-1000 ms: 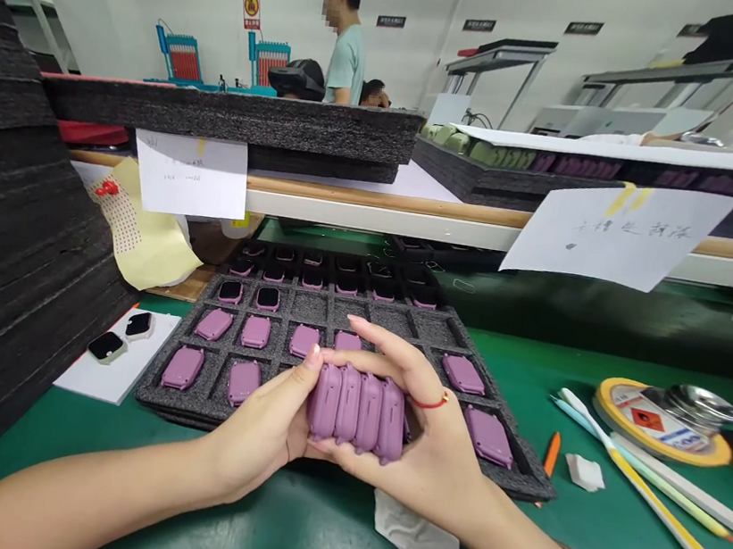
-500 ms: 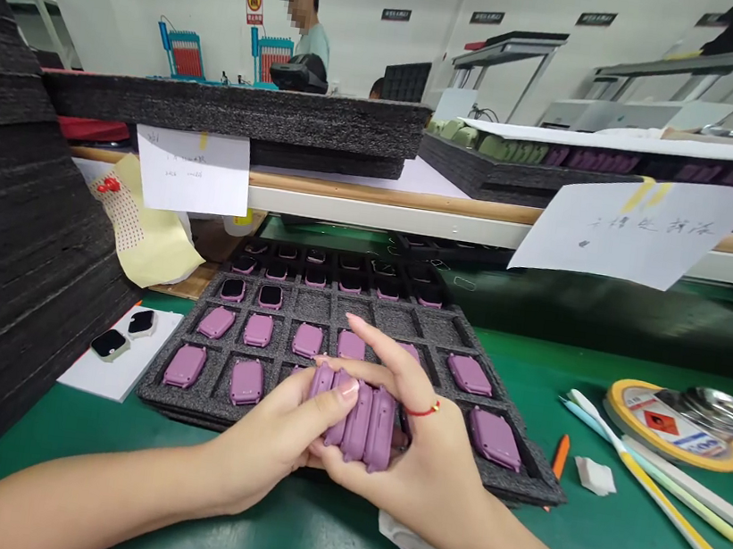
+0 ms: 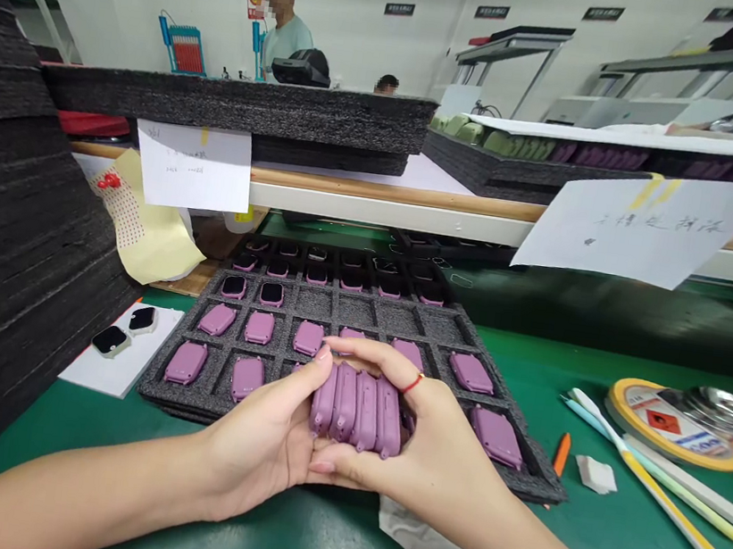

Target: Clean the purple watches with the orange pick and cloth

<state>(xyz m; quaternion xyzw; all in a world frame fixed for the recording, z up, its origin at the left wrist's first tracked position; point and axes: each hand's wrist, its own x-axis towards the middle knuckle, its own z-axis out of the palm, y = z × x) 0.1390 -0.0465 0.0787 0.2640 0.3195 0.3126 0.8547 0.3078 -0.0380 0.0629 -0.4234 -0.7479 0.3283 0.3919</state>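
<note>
Several purple watch cases stand side by side in a row between my two hands, above the near edge of a black foam tray. My right hand wraps round the row from the right, its thumb in front and its fingers behind. On the left end my left hand presses with its thumb, and its other fingers run underneath, partly hidden. More purple watch cases lie in the tray's pockets, such as one watch case in the second row. Some pockets hold watches with dark screens.
Two pale watches lie on a white pad at left, beside a tall stack of black foam. A yellow tape roll, brushes and an orange stick are at right. A shelf crosses above; a person stands beyond.
My left thumb has moved from the front of the row to its upper left end. The row has turned in my hands, and my right fingers have bent down behind it.
</note>
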